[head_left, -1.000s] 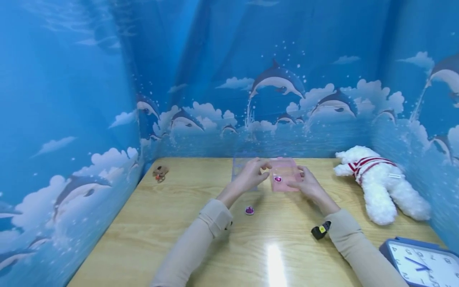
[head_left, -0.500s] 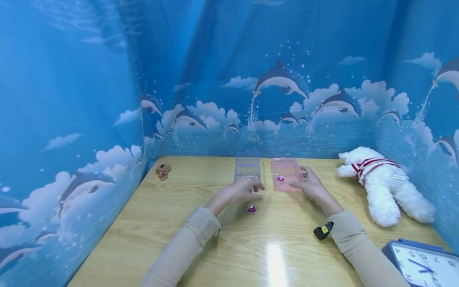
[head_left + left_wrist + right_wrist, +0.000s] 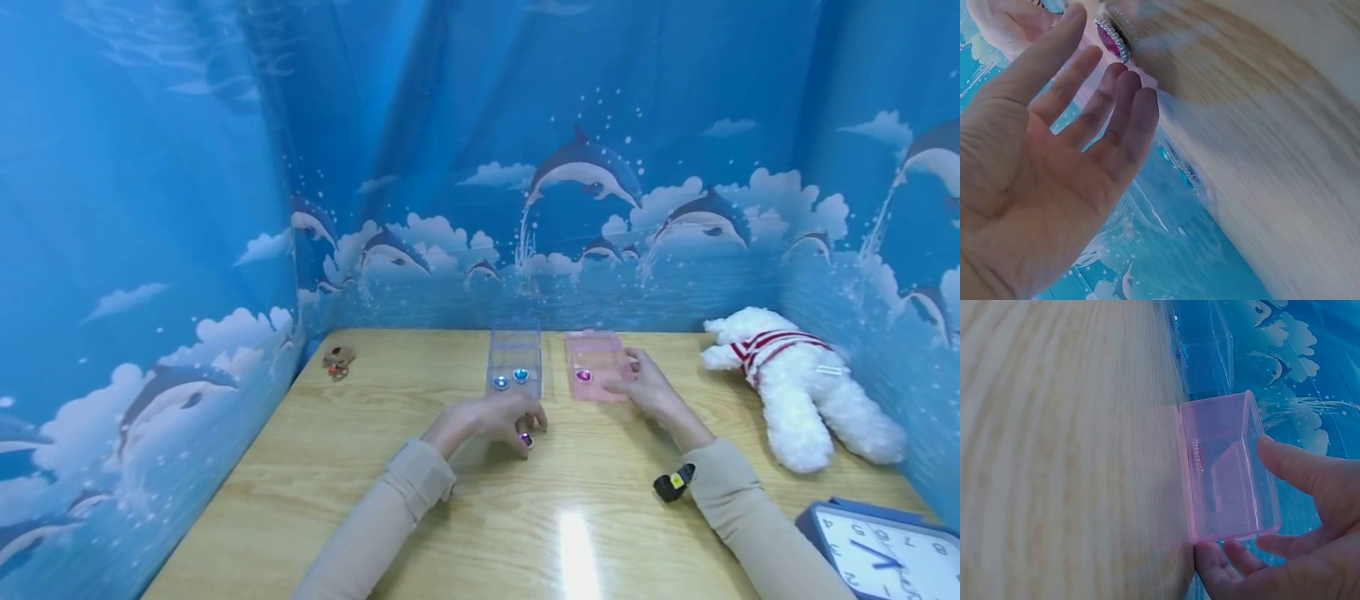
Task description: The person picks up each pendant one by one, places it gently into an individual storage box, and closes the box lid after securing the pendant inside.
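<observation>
My left hand (image 3: 491, 417) is over a magenta gem with a beaded silver rim (image 3: 527, 439) on the table. In the left wrist view its fingers are extended, and the same gem (image 3: 1112, 40) sits just past the fingertips, not pinched. A clear blue plastic box (image 3: 515, 342) stands behind this hand. Two blue gems (image 3: 521, 376) lie in its near part. Beside it, my right hand (image 3: 651, 387) grips a clear pink box (image 3: 1229, 469) between thumb and fingers at its right side. Another magenta gem (image 3: 583, 376) rests inside the pink box.
A white plush toy in a striped shirt (image 3: 795, 383) lies at the right. In the near right corner is a square clock (image 3: 877, 550). A small brown keychain figure (image 3: 338, 360) lies far left. A dolphin-print curtain (image 3: 450, 167) borders the table.
My left hand has moved from beside the pink box toward me, down to the loose magenta gem, uncovering the blue box and its gems. My right hand stays on the pink box.
</observation>
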`<state>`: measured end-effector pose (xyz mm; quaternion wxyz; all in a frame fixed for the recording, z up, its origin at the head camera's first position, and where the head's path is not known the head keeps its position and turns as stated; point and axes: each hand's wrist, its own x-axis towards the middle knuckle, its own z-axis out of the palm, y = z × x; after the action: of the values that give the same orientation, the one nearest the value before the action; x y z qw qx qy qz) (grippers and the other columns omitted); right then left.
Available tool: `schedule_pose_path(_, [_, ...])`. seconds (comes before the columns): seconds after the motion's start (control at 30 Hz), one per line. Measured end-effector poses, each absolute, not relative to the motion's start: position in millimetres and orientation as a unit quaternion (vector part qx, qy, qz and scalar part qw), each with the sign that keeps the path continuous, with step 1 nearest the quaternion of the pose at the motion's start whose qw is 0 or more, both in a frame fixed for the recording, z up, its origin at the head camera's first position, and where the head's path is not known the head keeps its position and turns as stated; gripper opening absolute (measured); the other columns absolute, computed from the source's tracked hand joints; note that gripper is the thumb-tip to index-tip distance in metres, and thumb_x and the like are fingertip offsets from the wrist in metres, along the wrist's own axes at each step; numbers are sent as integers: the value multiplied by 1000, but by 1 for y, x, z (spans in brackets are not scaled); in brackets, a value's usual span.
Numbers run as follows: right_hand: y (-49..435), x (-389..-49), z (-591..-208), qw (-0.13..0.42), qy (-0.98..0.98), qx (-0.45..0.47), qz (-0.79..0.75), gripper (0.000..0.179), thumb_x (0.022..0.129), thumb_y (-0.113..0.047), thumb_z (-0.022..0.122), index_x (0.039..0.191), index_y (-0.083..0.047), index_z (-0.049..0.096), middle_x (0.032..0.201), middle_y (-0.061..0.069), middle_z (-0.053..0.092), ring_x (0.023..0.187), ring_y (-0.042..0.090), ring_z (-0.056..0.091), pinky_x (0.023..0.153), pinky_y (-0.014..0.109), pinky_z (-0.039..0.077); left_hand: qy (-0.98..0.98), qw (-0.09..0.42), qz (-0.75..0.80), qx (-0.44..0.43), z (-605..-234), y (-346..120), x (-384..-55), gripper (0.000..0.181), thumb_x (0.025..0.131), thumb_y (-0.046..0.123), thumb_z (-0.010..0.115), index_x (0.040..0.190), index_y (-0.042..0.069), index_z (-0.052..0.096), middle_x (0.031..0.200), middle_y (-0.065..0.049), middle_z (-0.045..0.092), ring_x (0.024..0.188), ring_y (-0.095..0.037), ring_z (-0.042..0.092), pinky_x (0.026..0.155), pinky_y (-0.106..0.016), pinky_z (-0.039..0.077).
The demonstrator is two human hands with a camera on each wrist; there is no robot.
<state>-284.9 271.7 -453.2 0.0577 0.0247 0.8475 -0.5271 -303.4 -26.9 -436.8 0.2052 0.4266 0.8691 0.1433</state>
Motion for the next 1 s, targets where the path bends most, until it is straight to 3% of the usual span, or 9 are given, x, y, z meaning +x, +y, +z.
schedule_pose_path(0.33, [270, -284, -453, 60, 846, 28, -529, 91, 104, -18, 64, 167, 3, 3, 164, 41, 21, 150, 55, 31, 123, 65, 38, 879, 172, 77, 439, -438, -26, -299, 40, 87, 20, 86, 125, 20, 72, 115, 2, 68, 101, -6, 58, 92, -20, 52])
schedule_pose_path(0.6, [271, -284, -452, 62, 846, 26, -528, 91, 104, -18, 64, 167, 3, 1, 164, 41, 22, 149, 56, 32, 122, 65, 39, 875, 122, 29, 468, -438, -21, -294, 26, 91, 18, 80, 117, 21, 75, 109, 6, 70, 99, -5, 60, 88, -15, 53])
schedule_pose_path(1.0, [273, -285, -454, 56, 851, 23, -522, 89, 105, -17, 63, 166, 5, 3, 164, 41, 22, 149, 56, 32, 122, 65, 40, 886, 83, -7, 457, -433, -11, -288, 19, 94, 19, 78, 112, 24, 74, 109, 6, 66, 99, -7, 61, 88, -18, 55])
